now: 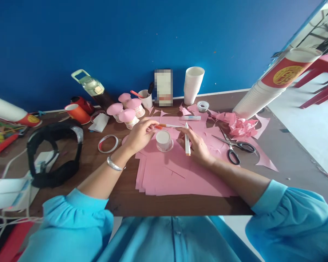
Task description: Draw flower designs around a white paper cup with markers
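Observation:
My left hand (140, 136) is closed, its fingertips pinching a small orange piece that looks like a marker cap (158, 127). A white marker (187, 142) stands nearly upright in my closed right hand (197, 146), tip pointing away from me. Between both hands a small paper cup (163, 140) sits upside down on stacked pink paper (177, 178). Just beyond the cup lies a thin paintbrush (170, 126), close to the fingers of both hands. Left of them, several upturned cups wear pink cone tops (127, 115).
Scissors (232, 145) and crumpled pink scraps (238, 125) lie to the right. A glue stick (191, 118), clear tape roll (202, 106) and tall cup stacks (193, 85) are farther back. On the left are another tape roll (108, 143), a black headband (54, 154) and a bottle (95, 89).

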`<state>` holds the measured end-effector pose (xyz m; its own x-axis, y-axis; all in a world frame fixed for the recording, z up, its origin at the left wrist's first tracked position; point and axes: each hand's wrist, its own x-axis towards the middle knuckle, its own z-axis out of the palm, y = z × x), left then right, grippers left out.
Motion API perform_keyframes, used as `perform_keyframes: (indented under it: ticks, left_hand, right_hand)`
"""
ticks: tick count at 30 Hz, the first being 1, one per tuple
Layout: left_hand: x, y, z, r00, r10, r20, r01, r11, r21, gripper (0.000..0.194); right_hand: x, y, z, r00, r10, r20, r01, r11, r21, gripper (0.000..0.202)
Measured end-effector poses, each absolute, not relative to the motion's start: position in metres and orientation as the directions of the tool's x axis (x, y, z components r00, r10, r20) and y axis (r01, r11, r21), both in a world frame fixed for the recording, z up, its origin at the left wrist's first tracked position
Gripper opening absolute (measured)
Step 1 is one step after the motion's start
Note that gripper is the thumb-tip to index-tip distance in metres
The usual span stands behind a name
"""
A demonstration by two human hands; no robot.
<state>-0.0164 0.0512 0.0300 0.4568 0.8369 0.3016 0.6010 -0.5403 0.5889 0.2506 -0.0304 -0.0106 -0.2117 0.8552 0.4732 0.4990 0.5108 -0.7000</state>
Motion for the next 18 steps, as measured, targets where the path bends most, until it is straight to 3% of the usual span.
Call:
perform_keyframes:
  ticks: [4, 8, 13, 16, 18]
  left_hand:
    - [-0.003, 0.069, 0.035, 0.584, 0.801, 0.136, 0.738, -0.592, 0.323, 0.018]
    - [-0.001, 0.079, 0.029, 0.592, 0.793, 0.147, 0.741, -0.607, 0.288, 0.018]
    - [-0.002, 0.087, 0.026, 0.479, 0.845, 0.240, 0.686, -0.530, 0.499, 0.004]
    - [0.006, 0.091, 0.029, 0.408, 0.883, 0.232, 0.443, -0.414, 0.795, 0.020]
    - [0.014, 0.092, 0.031, 0.434, 0.887, 0.157, 0.240, -0.282, 0.929, 0.043]
  right_hand:
    - [0.251, -0.033, -0.004, -0.178, 0.830, 0.529, 0.462, 0.545, -0.700, 0.036]
    - [0.251, -0.033, 0.003, -0.108, 0.839, 0.533, 0.407, 0.527, -0.746, 0.030]
    - [0.250, -0.024, 0.011, 0.084, 0.929, 0.360, 0.126, 0.348, -0.929, 0.033]
    - [0.251, -0.018, 0.014, 0.126, 0.955, 0.270, -0.056, 0.279, -0.959, 0.042]
    - [0.253, -0.016, 0.015, 0.108, 0.973, 0.206, -0.154, 0.221, -0.963, 0.046]
